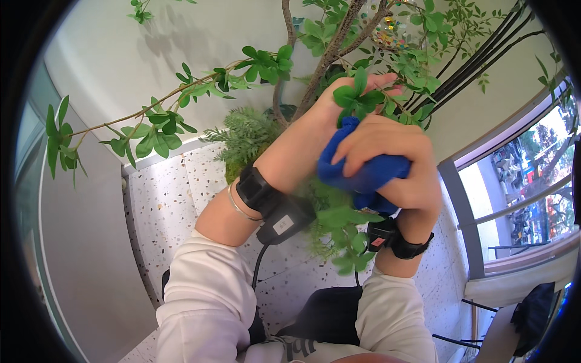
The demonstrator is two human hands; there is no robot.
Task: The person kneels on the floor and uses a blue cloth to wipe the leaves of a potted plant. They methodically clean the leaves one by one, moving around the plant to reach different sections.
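Observation:
My right hand (pixel 390 154) grips a bunched blue cloth (pixel 363 174), its fingers curled over the folds; part of the cloth hangs below the palm. Just above it, my left hand (pixel 345 93) reaches in among the leaves, palm towards me, with its fingertips partly hidden. A cluster of green leaves (pixel 358 97) lies in front of the left palm, close to the top of the cloth. Whether the left fingers hold the twig cannot be told. Both wrists wear black straps with small boxes.
Brown branches (pixel 324 63) rise beside my hands, and a long leafy twig (pixel 168 93) stretches left. Black stems (pixel 472 59) lean at the upper right. A bushy plant (pixel 249 134) stands on the speckled floor (pixel 159 195). A grey panel (pixel 91 190) is left, a window (pixel 522 195) right.

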